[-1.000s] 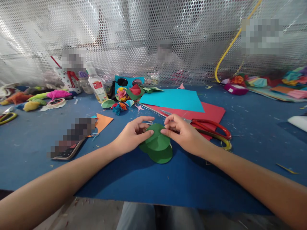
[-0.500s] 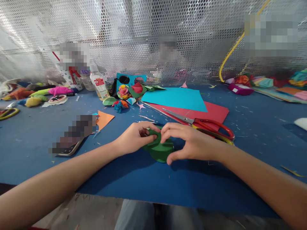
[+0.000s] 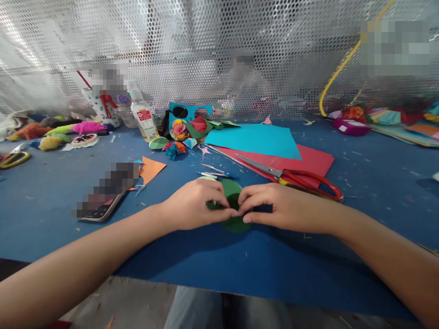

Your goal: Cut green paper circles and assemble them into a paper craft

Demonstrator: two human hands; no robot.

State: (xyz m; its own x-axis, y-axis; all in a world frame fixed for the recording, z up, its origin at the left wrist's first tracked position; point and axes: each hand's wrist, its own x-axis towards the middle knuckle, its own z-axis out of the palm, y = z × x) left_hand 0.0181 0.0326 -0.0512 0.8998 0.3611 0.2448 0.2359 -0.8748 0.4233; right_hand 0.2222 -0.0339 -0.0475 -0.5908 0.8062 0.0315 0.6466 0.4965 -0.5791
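Rounded pieces of green paper (image 3: 236,225) lie on the blue table in front of me, below and between my hands. My left hand (image 3: 195,205) is closed, thumb and index finger pinching at the middle of the green paper. From the other side my right hand (image 3: 277,208) has its fingertips and thumb drawn together on the paper, almost touching the left thumb tip. The fingers hide part of the paper, so its exact fold cannot be made out. Behind the right hand rest red-handled scissors (image 3: 312,179), tips pointing left.
Blue paper (image 3: 254,139) overlaps red paper (image 3: 320,160) beyond the scissors. A phone (image 3: 109,194) lies left beside orange paper (image 3: 152,170). Further back stand a glue bottle (image 3: 144,119) and paper flowers (image 3: 179,130). Pens (image 3: 214,174) lie just beyond my hands.
My right thumb and fingers have come together on the green paper. My left fingertips have shifted right and down, closer to the right ones. The view has moved slightly.
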